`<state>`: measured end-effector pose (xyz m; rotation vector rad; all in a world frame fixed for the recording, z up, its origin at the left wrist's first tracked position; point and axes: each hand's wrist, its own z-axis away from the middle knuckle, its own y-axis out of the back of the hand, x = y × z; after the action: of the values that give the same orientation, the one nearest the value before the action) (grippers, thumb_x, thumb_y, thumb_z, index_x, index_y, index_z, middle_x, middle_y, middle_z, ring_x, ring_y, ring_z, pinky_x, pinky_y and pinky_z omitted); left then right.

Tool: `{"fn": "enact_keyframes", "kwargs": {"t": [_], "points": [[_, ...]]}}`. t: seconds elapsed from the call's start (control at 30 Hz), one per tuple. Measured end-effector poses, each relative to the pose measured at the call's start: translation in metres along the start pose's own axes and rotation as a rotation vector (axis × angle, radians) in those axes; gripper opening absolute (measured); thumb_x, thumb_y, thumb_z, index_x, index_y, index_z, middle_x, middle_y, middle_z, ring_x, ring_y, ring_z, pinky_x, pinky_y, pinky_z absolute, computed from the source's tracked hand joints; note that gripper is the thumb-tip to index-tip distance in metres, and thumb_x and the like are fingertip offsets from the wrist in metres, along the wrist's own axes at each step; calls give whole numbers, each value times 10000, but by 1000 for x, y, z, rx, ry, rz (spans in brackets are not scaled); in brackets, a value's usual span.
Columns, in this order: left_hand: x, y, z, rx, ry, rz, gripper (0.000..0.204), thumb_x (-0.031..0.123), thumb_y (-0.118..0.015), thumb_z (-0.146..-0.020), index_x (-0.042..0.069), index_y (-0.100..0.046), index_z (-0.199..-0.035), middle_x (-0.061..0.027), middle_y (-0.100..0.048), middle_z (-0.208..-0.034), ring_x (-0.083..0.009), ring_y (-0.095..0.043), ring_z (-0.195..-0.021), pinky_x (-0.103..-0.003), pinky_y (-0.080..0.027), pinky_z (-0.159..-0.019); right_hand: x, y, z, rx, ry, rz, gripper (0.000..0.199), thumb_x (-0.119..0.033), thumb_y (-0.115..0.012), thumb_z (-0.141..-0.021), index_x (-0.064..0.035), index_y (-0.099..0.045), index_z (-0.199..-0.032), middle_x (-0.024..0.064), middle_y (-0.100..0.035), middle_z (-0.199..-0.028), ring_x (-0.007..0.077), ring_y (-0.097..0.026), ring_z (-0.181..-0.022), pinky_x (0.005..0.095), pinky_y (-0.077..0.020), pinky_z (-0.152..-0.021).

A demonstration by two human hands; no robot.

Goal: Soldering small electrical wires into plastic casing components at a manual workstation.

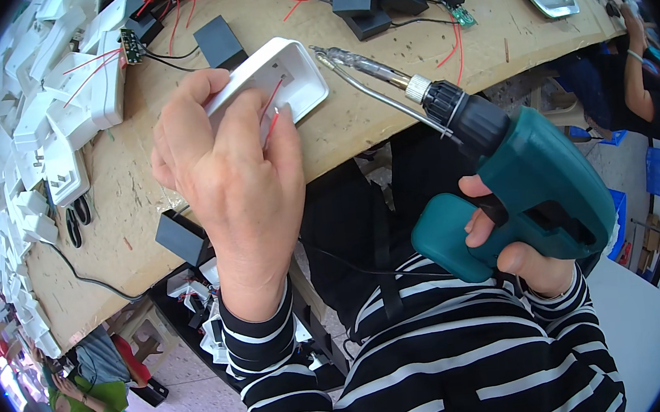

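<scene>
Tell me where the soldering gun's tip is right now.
In the head view, the tip hovers just right of the white plastic housing held in the left hand, above the wooden workbench.

You wear a long-sleeved top with black and white horizontal stripes, the white bands thin and the black ones broader. The left sleeve (pixel 270 370) ends in a snug striped cuff at the wrist, and the right sleeve (pixel 548 320) ends the same way. The fabric looks soft and knitted, creasing across your chest. Your left hand (pixel 232 176) and right hand (pixel 509 248) are bare, without gloves or rings.
</scene>
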<state>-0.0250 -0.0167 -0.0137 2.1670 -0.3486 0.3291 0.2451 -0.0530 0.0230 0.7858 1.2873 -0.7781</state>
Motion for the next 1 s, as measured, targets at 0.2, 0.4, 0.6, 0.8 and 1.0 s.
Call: {"fn": "enact_keyframes", "kwargs": {"t": [0.2,0.4,0.6,0.8,1.0], "points": [[1,11,15,70,-12,41,252,100,-768,-688,51,-678,-918,-142,-558,-1176,-286,-521,-1066,-386,-331,-919,-4,-5,-10,111,30,-90,798,-299,-774,-810,87,-365,-1376,296,-553,-1249,199,-674,-854,342,-549,-800],[1,8,29,160,-56,48,227,75,-755,-703,78,-685,-919,-112,-595,-1098,-245,-544,-1003,-340,-332,-864,-9,-12,-16,163,51,-173,789,-294,-782,-800,87,-383,-1363,293,-563,-1224,192,-672,-817,330,-566,-752],[-3,6,27,156,-239,182,261,32,-721,-657,107,-661,-899,2,-619,-817,-166,-561,-719,-317,-295,-696,-21,-25,-44,172,159,-87,648,-21,-721,-789,74,-413,-1351,222,-577,-1229,192,-635,-902,295,-524,-764],[-5,7,26,98,-297,363,270,34,-733,-645,119,-662,-891,8,-602,-801,-167,-559,-725,-316,-299,-683,-8,-42,-70,166,237,35,540,68,-627,-804,40,-463,-1318,178,-563,-1254,167,-632,-952,281,-531,-805],[-8,9,23,31,-329,421,252,50,-740,-648,124,-659,-875,11,-592,-794,-173,-558,-729,-323,-304,-713,-2,-60,-74,178,262,-2,477,89,-610,-812,24,-496,-1270,134,-569,-1229,128,-625,-914,267,-534,-804]]}}
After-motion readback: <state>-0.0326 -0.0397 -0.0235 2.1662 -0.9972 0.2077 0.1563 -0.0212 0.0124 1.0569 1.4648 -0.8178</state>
